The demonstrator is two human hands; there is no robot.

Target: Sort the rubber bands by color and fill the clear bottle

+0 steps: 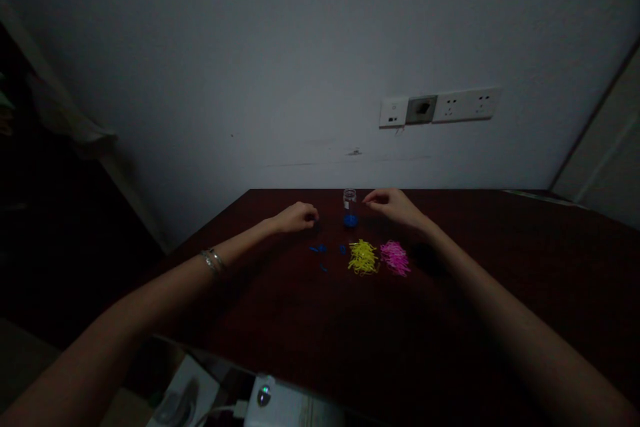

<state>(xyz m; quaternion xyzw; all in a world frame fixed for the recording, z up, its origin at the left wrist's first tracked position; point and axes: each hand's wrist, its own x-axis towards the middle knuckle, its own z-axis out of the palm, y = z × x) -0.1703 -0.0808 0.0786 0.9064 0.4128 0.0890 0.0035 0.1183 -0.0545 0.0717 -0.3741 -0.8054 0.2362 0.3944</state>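
A clear glass jar stands upright on the dark red table, with blue pieces in its bottom. To its left, my left hand rests on the table with its fingers curled; whether they hold anything is hidden. My right hand is just right of the jar, apart from it, thumb and forefinger drawn together, and anything between them is too small to make out. Nearer to me lie a few loose blue pieces, a pile of yellow bands and a pile of pink bands.
Behind the table rises a pale wall with a row of sockets. Below the front edge, at the bottom, are a white device and a cable.
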